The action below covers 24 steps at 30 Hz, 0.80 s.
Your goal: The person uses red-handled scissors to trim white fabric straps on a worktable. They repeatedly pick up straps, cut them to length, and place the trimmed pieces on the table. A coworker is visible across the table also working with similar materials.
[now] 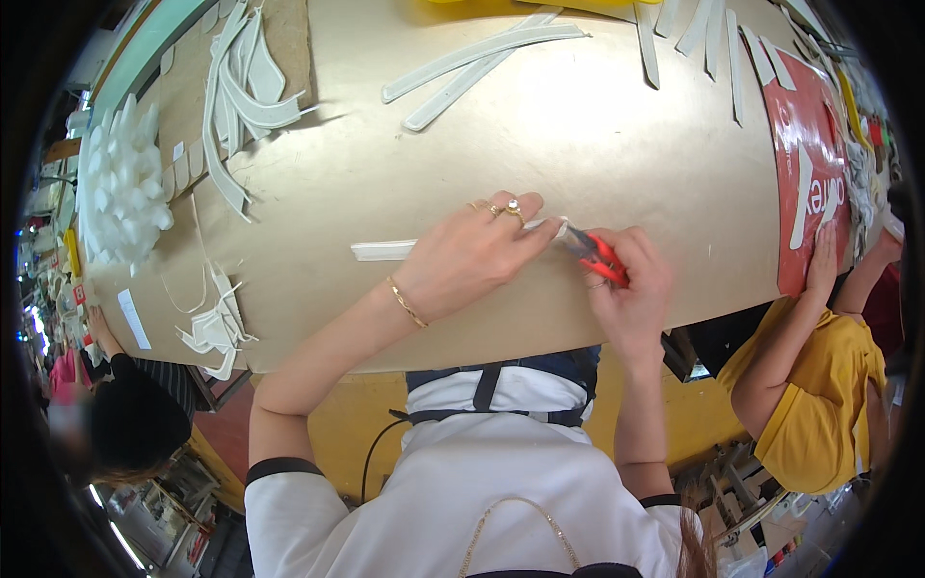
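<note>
Pinching the right end of a narrow, straight white strip (383,250) between thumb and fingers, the left hand (479,252) lies palm down across its middle; the strip rests on the smooth gold-beige tabletop (578,159) close to the near edge, its left end bare beyond the wrist; the right hand (631,287) is closed around a small pair of red-handled snips (605,262), the dark tips right beside the pinched end, though whether they touch it cannot be told; farther across the table, two long pale strips with dark edging (482,51) cross each other; a heap of curved white strips (252,91) lies at the far left, with a clump of rounded, translucent white pieces (123,183) nearer and further left; a tangle of white scraps and threads (218,323) sits left of the left forearm; at the right, a co-worker's hand (823,260) touches a glossy red sheet (792,120).
</note>
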### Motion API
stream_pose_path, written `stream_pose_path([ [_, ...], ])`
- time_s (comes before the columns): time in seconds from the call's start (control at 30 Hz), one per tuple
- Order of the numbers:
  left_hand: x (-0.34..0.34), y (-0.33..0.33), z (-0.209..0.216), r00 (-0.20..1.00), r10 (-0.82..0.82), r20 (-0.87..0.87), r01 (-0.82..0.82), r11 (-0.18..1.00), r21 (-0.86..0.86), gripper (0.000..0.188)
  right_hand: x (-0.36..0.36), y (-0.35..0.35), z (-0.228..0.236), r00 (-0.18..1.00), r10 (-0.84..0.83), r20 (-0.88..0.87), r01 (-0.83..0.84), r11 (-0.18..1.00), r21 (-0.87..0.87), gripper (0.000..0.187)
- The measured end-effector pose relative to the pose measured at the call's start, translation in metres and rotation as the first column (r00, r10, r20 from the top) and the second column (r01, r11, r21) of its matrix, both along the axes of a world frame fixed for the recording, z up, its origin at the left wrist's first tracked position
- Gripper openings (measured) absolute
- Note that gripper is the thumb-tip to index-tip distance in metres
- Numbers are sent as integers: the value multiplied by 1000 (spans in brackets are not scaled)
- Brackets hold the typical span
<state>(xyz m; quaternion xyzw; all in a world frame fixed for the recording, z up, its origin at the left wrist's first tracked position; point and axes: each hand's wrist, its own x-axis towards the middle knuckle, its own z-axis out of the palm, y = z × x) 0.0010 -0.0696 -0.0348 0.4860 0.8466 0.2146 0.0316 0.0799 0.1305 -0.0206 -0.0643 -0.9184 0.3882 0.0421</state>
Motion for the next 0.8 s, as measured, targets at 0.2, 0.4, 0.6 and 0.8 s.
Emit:
stream_pose_path([
  [0.2, -9, 1, -3, 998, -41, 56, 39, 999, 22, 41, 17, -18, -21, 992, -18, -123, 32, 993, 117, 32],
  [0.4, -22, 0, 0, 979, -118, 167, 114, 993, 33, 41, 20, -24, -30, 969, 7, -246, 43, 979, 197, 35],
  [0.6, -33, 3, 3, 963, -161, 217, 164, 986, 2, 38, 20, -27, -33, 963, 49, -264, 47, 938, 345, 36],
  [0.8, -37, 7, 5, 955, -166, 246, 172, 985, -1, 35, 22, -29, -29, 968, 54, -244, 59, 899, 434, 32],
])
